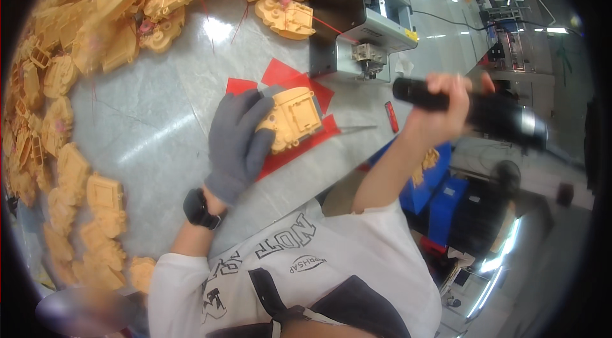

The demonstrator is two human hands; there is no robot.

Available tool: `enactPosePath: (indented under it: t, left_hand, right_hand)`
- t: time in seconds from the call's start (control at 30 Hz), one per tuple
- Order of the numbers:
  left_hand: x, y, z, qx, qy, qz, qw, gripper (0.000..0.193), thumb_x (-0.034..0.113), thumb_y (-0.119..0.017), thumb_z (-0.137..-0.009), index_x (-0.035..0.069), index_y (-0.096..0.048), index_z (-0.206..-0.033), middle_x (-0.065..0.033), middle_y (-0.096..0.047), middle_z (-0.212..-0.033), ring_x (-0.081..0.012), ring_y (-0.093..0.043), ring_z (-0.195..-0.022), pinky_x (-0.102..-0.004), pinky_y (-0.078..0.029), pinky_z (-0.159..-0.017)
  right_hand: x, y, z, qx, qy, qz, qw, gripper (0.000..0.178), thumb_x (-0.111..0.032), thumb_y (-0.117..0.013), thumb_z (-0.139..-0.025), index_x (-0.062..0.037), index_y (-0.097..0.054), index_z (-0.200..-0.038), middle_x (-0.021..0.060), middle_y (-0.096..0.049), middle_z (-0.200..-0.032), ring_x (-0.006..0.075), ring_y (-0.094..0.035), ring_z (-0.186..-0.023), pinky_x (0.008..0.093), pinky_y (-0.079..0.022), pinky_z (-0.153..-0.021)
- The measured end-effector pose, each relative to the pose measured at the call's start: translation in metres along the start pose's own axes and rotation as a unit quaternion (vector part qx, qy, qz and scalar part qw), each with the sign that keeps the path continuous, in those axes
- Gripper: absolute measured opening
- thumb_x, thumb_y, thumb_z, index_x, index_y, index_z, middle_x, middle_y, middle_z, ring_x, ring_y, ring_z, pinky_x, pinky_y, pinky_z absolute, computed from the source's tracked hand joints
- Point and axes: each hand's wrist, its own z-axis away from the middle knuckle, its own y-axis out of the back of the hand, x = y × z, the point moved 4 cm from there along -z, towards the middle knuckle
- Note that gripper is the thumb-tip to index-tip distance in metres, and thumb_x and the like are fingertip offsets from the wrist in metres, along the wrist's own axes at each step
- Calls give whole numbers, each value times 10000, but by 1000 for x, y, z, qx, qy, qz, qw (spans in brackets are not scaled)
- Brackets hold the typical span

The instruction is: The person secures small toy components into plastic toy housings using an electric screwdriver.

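My left hand (237,137), in a grey glove, grips the left side of a yellow plastic housing part (296,120). The part shows moulded ribs and round tabs and rests over red sheets (280,72) on the grey table. Out to the right, my bare right hand (449,101) is wrapped round a thick black cylindrical tool (500,118), raised off the table. The tool has a silvery band towards its far end and is smeared by motion, so its exact kind is unclear. A thin grey pointed rod (358,128) lies beside the held part.
Heaps of yellow plastic parts (108,13) curve round the table's far and left sides. A grey-and-black bench machine (382,22) stands at the far right of the table. A small red object (391,117) lies near the table edge. Blue bins (446,207) stand below, to the right.
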Motion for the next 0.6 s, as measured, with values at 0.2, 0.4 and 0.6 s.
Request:
enactPosePath:
  t: [0.2,0.4,0.6]
  left_hand:
    - [2,2,2,-10,39,27,999,352,134,-507,-806,-6,-547,-1126,-216,-529,-1164,-377,-498,-1077,-450,-341,-990]
    - [-2,-1,4,32,-9,-6,999,361,137,-538,-777,-1,-536,-1110,-213,-520,-1095,-386,-503,-961,-437,-401,-873]
    - [-8,3,4,26,41,27,998,447,154,-547,-794,-22,-479,-1200,-206,-537,-1155,-370,-510,-1074,-443,-344,-997]
  right_hand:
    - [61,-6,-20,-19,-86,98,991,432,71,-594,-696,36,-408,-1085,78,-528,-631,150,-515,-487,281,-438,-504]
    - [6,-20,40,-105,-119,50,986,532,-9,-501,-722,-15,-340,-1228,62,-456,-602,156,-451,-467,318,-421,-530]
    - [-5,-77,78,-184,-96,-3,978,617,-30,-493,-718,-4,-248,-1284,77,-458,-601,169,-466,-451,334,-444,-517]
